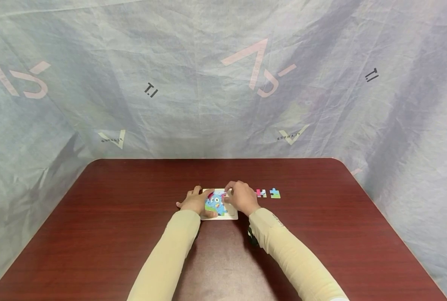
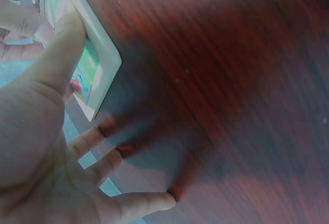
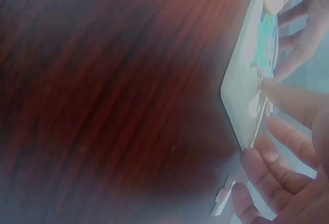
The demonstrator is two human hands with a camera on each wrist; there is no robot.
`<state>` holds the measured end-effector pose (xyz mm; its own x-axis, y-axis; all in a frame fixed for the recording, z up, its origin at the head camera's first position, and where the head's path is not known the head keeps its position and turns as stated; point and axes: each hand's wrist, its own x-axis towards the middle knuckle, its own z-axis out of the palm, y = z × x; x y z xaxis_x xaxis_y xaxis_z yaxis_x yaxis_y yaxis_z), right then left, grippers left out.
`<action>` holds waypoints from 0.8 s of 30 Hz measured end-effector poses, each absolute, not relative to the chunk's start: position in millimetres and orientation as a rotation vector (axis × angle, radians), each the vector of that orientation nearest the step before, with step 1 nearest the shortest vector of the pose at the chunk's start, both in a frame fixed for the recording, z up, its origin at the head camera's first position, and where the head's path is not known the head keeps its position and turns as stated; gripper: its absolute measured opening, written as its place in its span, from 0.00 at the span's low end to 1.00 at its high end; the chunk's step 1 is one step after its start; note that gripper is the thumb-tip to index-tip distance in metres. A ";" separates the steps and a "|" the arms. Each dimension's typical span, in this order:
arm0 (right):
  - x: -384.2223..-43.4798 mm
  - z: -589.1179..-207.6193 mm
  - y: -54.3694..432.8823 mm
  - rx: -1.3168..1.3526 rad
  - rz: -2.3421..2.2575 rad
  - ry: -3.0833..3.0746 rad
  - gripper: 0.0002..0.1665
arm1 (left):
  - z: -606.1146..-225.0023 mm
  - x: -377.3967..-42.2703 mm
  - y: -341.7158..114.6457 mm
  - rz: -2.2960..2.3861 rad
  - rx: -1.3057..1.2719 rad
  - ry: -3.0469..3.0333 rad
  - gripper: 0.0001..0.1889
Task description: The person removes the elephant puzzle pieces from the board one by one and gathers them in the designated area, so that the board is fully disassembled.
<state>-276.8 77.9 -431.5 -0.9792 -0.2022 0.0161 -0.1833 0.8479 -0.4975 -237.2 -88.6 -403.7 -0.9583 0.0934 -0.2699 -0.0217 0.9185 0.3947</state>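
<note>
The left hand [image 1: 194,203] lies over the left end of a white-rimmed rectangular puzzle board [image 1: 232,216], its fingers spread and its thumb across the board's near side; it steadies the board by touch, grasping nothing. The left wrist view adds what the head view hides: the thumb tip rests on the picture just inside the rim, and 3 other fingertips reach down to the tabletop beyond the board's edge.

The right hand [image 1: 243,198] bends over the board's right end. The right wrist view shows it pinching 1 thin flat puzzle piece [image 3: 262,100], seen nearly edge-on and tilted above the board; whether its far edge touches the board I cannot tell.

Only the head view shows most of the board's picture, a blue cartoon creature [image 1: 215,202] above green, with a pale area at the board's right side.

To the right of the board lie 2 loose pieces: a pink, white and blue interlocking piece [image 1: 261,193] just beside the right hand, and a blue-and-green interlocking piece [image 1: 275,194] farther out.

Nearer the person than the board are 2 cream sleeves [image 1: 164,259]. Under the board spreads 1 dark red wood-grain table [image 1: 95,234]; behind it hangs grey-blue printed fabric [image 1: 193,50].
</note>
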 end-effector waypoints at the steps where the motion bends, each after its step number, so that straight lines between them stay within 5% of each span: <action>1: -277.0 -431.4 78.3 -0.314 -0.799 2.977 0.17 | -403.2 -236.8 -88.7 0.579 0.054 2.795 0.43; 7: -278.7 -431.8 79.6 -0.385 -0.778 2.946 0.23 | -402.0 -236.4 -89.0 0.568 0.059 2.793 0.43; 24: -280.1 -432.0 79.0 -0.434 -0.764 3.007 0.18 | -400.5 -235.2 -88.7 0.598 0.064 2.783 0.43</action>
<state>-280.1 79.0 -432.0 -0.9616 -0.2679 0.0590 -0.2636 0.8427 -0.4695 -235.2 -88.7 -400.5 -0.9560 0.1036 -0.2745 -0.0182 0.9128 0.4079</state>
